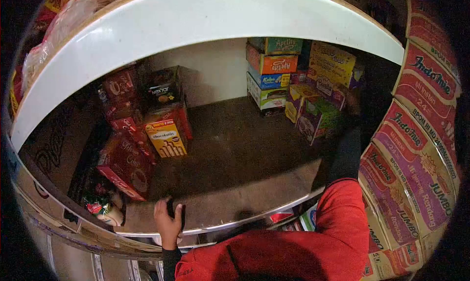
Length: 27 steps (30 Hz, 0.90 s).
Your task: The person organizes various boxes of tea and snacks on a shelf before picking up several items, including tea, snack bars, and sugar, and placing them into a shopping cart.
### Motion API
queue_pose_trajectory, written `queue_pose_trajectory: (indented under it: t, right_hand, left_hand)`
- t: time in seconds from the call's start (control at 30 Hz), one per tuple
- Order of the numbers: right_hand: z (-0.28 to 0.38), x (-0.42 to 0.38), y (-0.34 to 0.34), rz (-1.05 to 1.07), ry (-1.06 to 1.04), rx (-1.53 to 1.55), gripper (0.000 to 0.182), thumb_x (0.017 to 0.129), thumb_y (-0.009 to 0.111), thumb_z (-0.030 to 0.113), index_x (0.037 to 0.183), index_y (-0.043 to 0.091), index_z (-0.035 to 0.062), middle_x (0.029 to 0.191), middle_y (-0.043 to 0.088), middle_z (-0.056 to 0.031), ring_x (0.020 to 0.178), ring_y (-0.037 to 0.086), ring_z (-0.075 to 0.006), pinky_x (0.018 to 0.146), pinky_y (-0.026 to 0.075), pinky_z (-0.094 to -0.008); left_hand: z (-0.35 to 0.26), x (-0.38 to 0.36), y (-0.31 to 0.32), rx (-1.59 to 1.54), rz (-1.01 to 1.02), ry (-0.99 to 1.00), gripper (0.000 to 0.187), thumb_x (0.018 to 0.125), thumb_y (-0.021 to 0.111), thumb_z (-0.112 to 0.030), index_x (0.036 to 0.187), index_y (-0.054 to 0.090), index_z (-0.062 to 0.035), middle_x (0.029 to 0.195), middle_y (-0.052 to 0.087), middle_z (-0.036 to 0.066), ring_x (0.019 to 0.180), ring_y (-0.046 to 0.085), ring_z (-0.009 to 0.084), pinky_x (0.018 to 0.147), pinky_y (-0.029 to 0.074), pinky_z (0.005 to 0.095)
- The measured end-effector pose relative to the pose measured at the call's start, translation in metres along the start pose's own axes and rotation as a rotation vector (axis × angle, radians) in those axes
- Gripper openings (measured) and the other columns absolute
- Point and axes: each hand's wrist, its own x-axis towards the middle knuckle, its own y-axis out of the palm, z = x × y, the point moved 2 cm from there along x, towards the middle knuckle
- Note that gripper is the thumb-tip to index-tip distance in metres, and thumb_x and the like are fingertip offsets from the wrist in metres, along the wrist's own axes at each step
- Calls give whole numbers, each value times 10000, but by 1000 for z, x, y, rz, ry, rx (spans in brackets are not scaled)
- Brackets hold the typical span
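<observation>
My left hand [169, 222] rests at the front edge of a dark shelf board [220, 134], thumb and fingers apart, with nothing in it. The nearest thing to it is a large red box [128, 166] marked with a coffee cup. My right arm reaches deep into the shelf on the right in a dark sleeve. My right hand [351, 104] is lost in shadow beside a purple and green box [318, 119] and a yellow box [333, 63]; its fingers cannot be made out.
On the left stand a yellow chocolatos box [167, 138], a black Nextar box [165, 91] and red boxes. An orange Apetito box [274, 64] belongs to a stack at the back. Indomie cartons [401, 168] rise on the right. A white curved panel [220, 17] crosses above.
</observation>
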Motion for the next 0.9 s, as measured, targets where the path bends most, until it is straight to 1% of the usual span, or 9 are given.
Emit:
queue_pose_trajectory:
  t: [0.2,0.33,0.43,0.5,0.57,0.63,0.7,0.77,0.9]
  right_hand:
    - [61,-33,-10,-179,-244,182,1034,681,808,376,1417,184,4,1381,315,-211,1230,395,-336,1034,336,-401]
    - [130,-98,-62,-81,-257,274,1097,629,828,335,1434,148,29,1397,301,-205,1265,375,-322,1061,315,-393]
    - [180,-174,-125,71,-243,396,1159,536,862,317,1400,180,-46,1372,333,-218,1281,354,-327,1083,271,-399]
    - [174,-223,-156,87,-425,314,1175,510,864,276,1394,168,-62,1358,348,-217,1269,368,-328,1070,295,-394]
    - [180,-262,-198,158,-348,400,1213,477,884,268,1412,161,-6,1384,329,-220,1291,348,-326,1066,302,-417]
    - [181,-303,-243,56,-466,323,1246,449,902,308,1427,166,75,1421,296,-221,1308,334,-331,1066,296,-449]
    - [179,-339,-288,21,-470,230,1242,445,909,353,1427,181,134,1448,264,-220,1316,326,-344,1066,289,-468]
    - [183,-365,-343,-32,-460,97,1213,466,893,351,1425,187,118,1438,269,-213,1316,319,-340,1071,279,-466]
    - [219,-407,-463,-106,-329,-277,1156,509,860,347,1420,198,86,1419,278,-200,1315,306,-333,1081,259,-461]
  left_hand:
    - [-3,2,-2,-1,7,-27,363,807,651,-241,1048,575,19,1021,571,206,1013,514,386,903,397,432]
    - [1,-3,-1,13,14,35,375,807,644,-232,1072,573,23,1049,575,209,1032,511,388,924,385,437]
    - [-2,-1,-4,-75,89,110,378,810,640,-231,1085,573,21,1058,575,210,1041,507,389,937,375,441]
    - [0,1,-6,-113,191,141,369,817,633,-225,1094,573,10,1090,576,204,1066,499,391,959,363,444]
    - [0,-1,-6,-128,236,216,373,819,630,-222,1111,570,1,1135,572,196,1107,483,388,983,349,445]
    - [-3,-3,-10,-154,322,242,385,818,630,-222,1129,565,-5,1179,561,189,1156,460,385,1007,330,456]
    - [1,-6,-10,-118,284,376,391,822,626,-230,1141,566,-12,1197,554,184,1179,445,386,1022,313,470]
    - [6,-7,-8,-130,383,422,436,821,629,-245,1186,545,-20,1243,531,180,1223,415,387,1044,287,480]
    - [3,-11,3,63,403,635,592,814,646,-331,1291,461,-34,1331,466,168,1285,355,384,1065,262,482]
